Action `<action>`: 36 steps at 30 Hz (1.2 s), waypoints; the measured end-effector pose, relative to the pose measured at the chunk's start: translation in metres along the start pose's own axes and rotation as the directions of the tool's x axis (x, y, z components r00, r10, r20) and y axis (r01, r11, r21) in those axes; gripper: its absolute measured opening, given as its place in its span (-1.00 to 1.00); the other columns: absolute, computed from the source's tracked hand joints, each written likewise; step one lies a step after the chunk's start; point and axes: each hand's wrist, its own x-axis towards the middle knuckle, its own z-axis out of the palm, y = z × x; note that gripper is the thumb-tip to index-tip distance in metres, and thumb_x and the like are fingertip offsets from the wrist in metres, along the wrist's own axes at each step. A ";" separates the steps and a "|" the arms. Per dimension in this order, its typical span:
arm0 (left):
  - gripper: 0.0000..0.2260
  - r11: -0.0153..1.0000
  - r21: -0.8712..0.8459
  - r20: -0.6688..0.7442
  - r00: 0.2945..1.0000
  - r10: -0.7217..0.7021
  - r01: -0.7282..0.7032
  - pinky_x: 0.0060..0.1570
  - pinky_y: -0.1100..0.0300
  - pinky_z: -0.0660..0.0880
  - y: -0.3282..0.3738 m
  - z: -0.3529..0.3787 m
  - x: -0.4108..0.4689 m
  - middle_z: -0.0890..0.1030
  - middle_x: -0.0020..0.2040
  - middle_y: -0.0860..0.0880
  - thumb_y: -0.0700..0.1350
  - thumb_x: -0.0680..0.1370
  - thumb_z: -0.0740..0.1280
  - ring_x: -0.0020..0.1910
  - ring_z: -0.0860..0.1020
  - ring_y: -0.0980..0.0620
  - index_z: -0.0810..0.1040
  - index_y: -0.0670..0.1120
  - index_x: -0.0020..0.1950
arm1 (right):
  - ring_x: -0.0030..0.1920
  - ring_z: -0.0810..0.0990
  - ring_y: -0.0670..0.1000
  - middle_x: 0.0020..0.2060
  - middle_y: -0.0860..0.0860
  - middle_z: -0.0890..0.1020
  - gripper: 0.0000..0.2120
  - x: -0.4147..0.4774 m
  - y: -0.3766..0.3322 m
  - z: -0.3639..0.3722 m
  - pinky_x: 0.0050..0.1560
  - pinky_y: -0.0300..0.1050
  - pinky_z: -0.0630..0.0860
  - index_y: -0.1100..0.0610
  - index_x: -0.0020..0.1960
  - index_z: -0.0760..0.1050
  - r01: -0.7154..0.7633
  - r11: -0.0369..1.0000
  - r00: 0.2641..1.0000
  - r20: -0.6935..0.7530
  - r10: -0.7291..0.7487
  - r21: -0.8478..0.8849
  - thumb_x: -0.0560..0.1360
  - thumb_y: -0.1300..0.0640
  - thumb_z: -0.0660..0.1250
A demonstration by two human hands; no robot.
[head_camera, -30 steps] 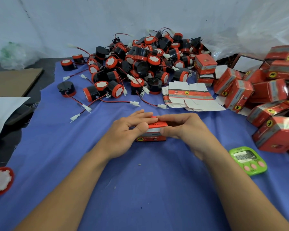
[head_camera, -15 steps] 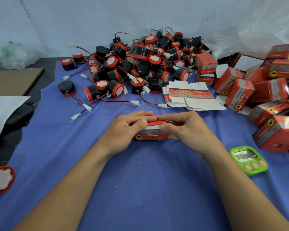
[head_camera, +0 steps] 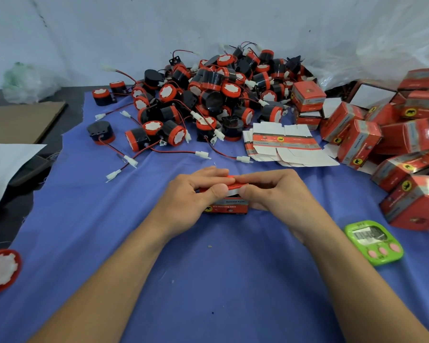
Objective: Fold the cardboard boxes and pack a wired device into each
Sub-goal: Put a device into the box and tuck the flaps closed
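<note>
A small red cardboard box (head_camera: 229, 207) stands on the blue cloth (head_camera: 208, 280) at the middle. My left hand (head_camera: 191, 199) grips its left side, thumb on the top flap. My right hand (head_camera: 275, 191) grips its right side, fingers over the red top flap, which sits almost flat. Behind lies a heap of black-and-red wired devices (head_camera: 208, 95) with white plugs. A stack of flat unfolded boxes (head_camera: 285, 144) lies just right of the heap. What the held box contains is hidden.
Several folded red boxes (head_camera: 401, 144) pile up at the right. A green timer (head_camera: 373, 241) lies near my right forearm. One loose device (head_camera: 0, 269) sits at the left edge. Brown cardboard (head_camera: 20, 120) and a white bag (head_camera: 8, 167) lie off the cloth, left.
The box's top flap has come down from partly raised to nearly flat under my fingers. Both hands stayed on the box.
</note>
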 end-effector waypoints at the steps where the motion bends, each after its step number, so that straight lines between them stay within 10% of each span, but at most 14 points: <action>1: -0.79 1.000 -0.002 -0.002 1.000 -0.002 0.002 0.40 0.34 0.31 0.001 0.001 -0.001 0.61 0.31 0.29 -0.06 0.61 0.43 0.41 0.37 0.45 0.72 0.18 0.19 | 0.04 0.75 0.01 -0.06 -0.04 0.78 -0.79 -0.001 -0.001 -0.001 0.17 0.04 0.66 -0.13 0.03 0.76 -0.011 1.000 1.000 0.010 0.011 0.009 0.48 0.16 0.53; 15: -0.74 0.988 -0.140 0.005 0.998 -0.058 0.058 0.31 0.28 0.46 0.003 0.002 -0.004 0.63 0.27 0.27 -0.19 0.56 0.48 0.37 0.46 0.38 0.75 0.17 0.12 | 0.14 0.73 0.01 0.07 0.03 0.76 -0.80 -0.003 -0.004 -0.011 0.12 -0.17 0.66 0.06 0.18 0.70 -0.120 0.972 0.987 0.134 0.094 0.203 0.60 0.23 0.40; 36: -0.80 0.996 -0.081 -0.067 0.997 -0.044 0.038 0.33 0.20 0.46 -0.001 0.007 -0.001 0.63 0.21 0.38 -0.06 0.59 0.47 0.28 0.52 0.39 0.75 0.28 0.02 | 0.08 0.74 -0.05 -0.02 -0.06 0.78 -0.66 -0.007 -0.004 -0.007 0.18 -0.04 0.64 -0.12 0.05 0.75 0.042 0.999 0.997 0.065 -0.040 -0.023 0.45 0.30 0.54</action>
